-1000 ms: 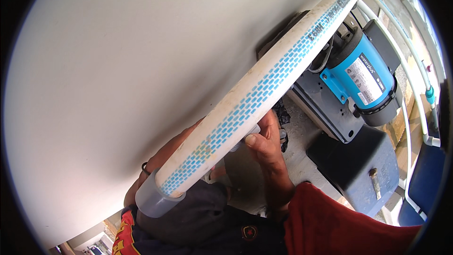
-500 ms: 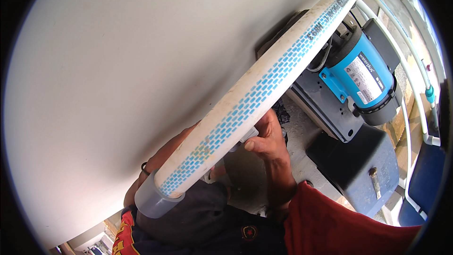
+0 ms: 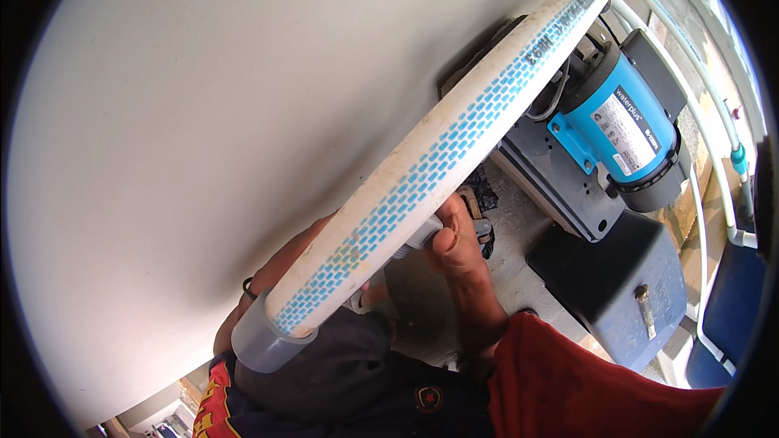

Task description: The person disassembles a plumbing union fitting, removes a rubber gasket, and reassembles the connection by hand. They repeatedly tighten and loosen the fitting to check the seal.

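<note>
Head view: pipe (image 3: 422, 170) obscures left grip (image 3: 297, 251), can't tell its hold; right grip (image 3: 461, 245) holds grey fitting (image 3: 421, 234).

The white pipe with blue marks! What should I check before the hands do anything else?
1. Gray sleeve on the white pipe: ok, it sits around the pipe's lower end.
2. Right hand on the gray fitting: ok, the thumb is against it.
3. Left hand holding well: cannot tell, its fingers are hidden behind the pipe.
4. Clear view of the gray fitting: not ok, the pipe covers part of it.
5. Right hand away from the blue motor: ok, there is a gap between them.
6. Pipe clear of the motor: cannot tell, it just passes in front from here.
</note>
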`<control>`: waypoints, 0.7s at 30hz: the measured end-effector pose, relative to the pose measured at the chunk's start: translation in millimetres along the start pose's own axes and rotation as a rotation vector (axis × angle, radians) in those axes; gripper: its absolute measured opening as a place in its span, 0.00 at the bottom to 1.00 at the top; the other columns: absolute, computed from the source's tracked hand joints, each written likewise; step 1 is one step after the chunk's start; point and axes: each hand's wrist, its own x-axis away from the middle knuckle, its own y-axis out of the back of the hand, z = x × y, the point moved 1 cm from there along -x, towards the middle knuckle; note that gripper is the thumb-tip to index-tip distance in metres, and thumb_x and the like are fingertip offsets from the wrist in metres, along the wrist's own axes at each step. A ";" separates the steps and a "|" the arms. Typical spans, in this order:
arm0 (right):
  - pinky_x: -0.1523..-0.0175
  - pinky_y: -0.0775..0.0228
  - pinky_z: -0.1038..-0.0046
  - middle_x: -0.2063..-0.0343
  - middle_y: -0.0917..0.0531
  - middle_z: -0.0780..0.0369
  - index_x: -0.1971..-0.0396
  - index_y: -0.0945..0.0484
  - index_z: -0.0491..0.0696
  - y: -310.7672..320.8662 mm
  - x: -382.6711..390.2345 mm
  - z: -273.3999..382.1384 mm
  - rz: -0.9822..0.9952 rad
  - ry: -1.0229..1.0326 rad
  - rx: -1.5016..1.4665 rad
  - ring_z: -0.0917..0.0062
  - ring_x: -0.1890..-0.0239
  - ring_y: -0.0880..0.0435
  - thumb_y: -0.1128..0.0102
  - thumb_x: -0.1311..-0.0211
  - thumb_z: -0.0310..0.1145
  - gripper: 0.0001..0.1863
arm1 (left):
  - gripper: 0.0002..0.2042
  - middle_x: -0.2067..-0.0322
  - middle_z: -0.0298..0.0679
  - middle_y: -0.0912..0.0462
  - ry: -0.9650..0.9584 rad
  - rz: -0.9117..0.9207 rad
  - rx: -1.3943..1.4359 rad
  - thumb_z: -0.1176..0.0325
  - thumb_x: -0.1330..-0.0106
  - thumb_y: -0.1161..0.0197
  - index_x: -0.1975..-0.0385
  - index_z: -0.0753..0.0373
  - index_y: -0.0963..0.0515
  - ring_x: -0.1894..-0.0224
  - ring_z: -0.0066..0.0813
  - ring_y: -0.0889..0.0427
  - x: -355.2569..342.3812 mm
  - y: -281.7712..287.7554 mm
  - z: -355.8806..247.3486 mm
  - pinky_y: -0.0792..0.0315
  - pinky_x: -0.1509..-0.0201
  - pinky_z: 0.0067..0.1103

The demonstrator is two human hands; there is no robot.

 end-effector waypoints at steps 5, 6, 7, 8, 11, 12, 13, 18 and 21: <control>0.35 0.36 0.66 0.43 0.25 0.56 0.37 0.36 0.38 6.2 -2.5 0.7 0.052 -0.053 0.002 0.68 0.40 0.26 0.21 0.56 0.52 0.51 | 0.29 0.47 0.46 0.27 -0.063 0.040 -0.048 0.56 0.32 0.40 0.38 0.67 0.39 0.49 0.31 0.22 -0.4 -0.5 -0.6 0.29 0.46 0.26; 0.35 0.35 0.66 0.44 0.24 0.56 0.38 0.35 0.38 6.6 -3.3 0.3 0.052 -0.052 0.006 0.69 0.41 0.24 0.20 0.57 0.52 0.51 | 0.29 0.47 0.46 0.27 -0.065 0.040 -0.051 0.56 0.32 0.40 0.38 0.67 0.39 0.49 0.31 0.22 -0.6 -0.7 -0.5 0.29 0.46 0.26; 0.35 0.34 0.66 0.44 0.23 0.56 0.38 0.34 0.38 6.8 -4.3 0.0 0.052 -0.052 0.010 0.69 0.42 0.23 0.19 0.58 0.51 0.51 | 0.29 0.47 0.46 0.27 -0.065 0.040 -0.052 0.56 0.32 0.40 0.38 0.67 0.39 0.49 0.31 0.22 -0.7 -0.7 -0.5 0.29 0.46 0.26; 0.35 0.34 0.66 0.45 0.23 0.57 0.38 0.34 0.38 6.9 -5.2 -0.3 0.056 -0.054 0.006 0.69 0.43 0.23 0.19 0.59 0.51 0.51 | 0.29 0.47 0.46 0.27 -0.066 0.039 -0.055 0.56 0.32 0.40 0.38 0.67 0.39 0.49 0.31 0.22 -0.9 -0.7 -0.5 0.29 0.46 0.26; 0.37 0.32 0.68 0.46 0.22 0.57 0.40 0.33 0.38 6.8 -7.7 -0.7 0.070 -0.034 0.014 0.71 0.43 0.22 0.17 0.61 0.49 0.50 | 0.29 0.47 0.46 0.27 -0.067 0.039 -0.058 0.56 0.32 0.40 0.38 0.67 0.38 0.49 0.31 0.22 -1.2 -0.4 -0.8 0.29 0.45 0.26; 0.39 0.31 0.69 0.47 0.22 0.57 0.40 0.32 0.38 6.7 -8.3 -0.5 0.076 -0.009 0.030 0.71 0.44 0.22 0.18 0.60 0.48 0.49 | 0.29 0.47 0.46 0.26 -0.068 0.039 -0.059 0.56 0.32 0.40 0.38 0.67 0.38 0.49 0.31 0.22 -1.2 -0.4 -1.0 0.29 0.45 0.26; 0.40 0.31 0.69 0.49 0.21 0.57 0.41 0.31 0.38 6.5 -8.8 -0.2 0.081 0.017 0.046 0.71 0.45 0.22 0.19 0.59 0.48 0.47 | 0.28 0.47 0.46 0.26 -0.069 0.038 -0.056 0.56 0.32 0.40 0.38 0.67 0.38 0.49 0.31 0.22 -1.6 -0.2 -1.2 0.29 0.45 0.26; 0.49 0.25 0.73 0.52 0.20 0.59 0.42 0.30 0.39 3.1 -7.8 -0.3 0.035 -0.004 0.088 0.74 0.51 0.20 0.18 0.60 0.51 0.48 | 0.28 0.48 0.46 0.26 -0.070 0.031 -0.066 0.56 0.32 0.41 0.38 0.67 0.37 0.49 0.31 0.22 -2.2 0.3 -2.4 0.29 0.45 0.26; 0.54 0.23 0.75 0.54 0.20 0.60 0.43 0.29 0.39 0.1 -6.3 0.9 0.000 0.049 0.178 0.76 0.54 0.19 0.18 0.60 0.51 0.47 | 0.28 0.48 0.46 0.26 -0.075 0.031 -0.070 0.56 0.32 0.41 0.39 0.67 0.37 0.49 0.31 0.22 -2.4 0.5 -3.1 0.29 0.45 0.26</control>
